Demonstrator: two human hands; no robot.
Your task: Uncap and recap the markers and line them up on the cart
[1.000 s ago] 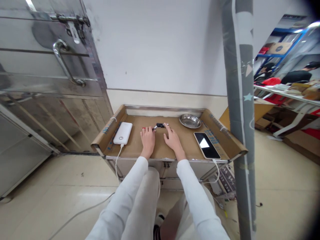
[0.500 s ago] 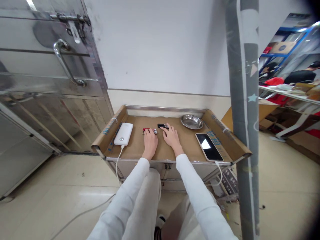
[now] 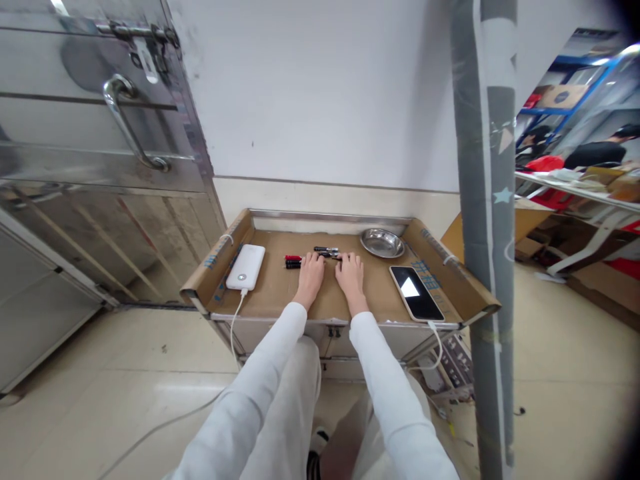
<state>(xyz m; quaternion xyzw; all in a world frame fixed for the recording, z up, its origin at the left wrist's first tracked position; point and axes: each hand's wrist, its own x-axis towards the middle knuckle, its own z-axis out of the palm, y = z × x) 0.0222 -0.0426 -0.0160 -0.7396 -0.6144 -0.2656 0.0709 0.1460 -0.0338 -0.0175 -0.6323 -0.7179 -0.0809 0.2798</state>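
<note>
My left hand [image 3: 311, 275] is closed, its curled fingers at the left end of a small dark cylinder [image 3: 330, 257]. My right hand [image 3: 351, 277] is closed too, with thumb and forefinger at the cylinder's right end. Fingers hide much of the piece, and its exact kind is too small to tell. By my left fingers lie a slim red cylinder [image 3: 292, 258] and black cylinders [image 3: 292, 265], side by side and partly covered by the hand. Just beyond both hands, slim black cylinders with paler ends [image 3: 325, 250] lie on the cardboard-covered table [image 3: 270, 293].
A white power bank [image 3: 245, 268] with a cable lies at the left. At the right are a shallow metal bowl [image 3: 383, 243] and a phone [image 3: 417, 293] with a cable. Raised cardboard sides [image 3: 453, 270] flank the tabletop, and a wrapped grey pole [image 3: 487, 167] stands at the right.
My left hand has moved right, away from the red and black cylinders. My right hand has shifted slightly right and drawn back, its fingers now bent. Both hands now meet at a dark cylinder.
</note>
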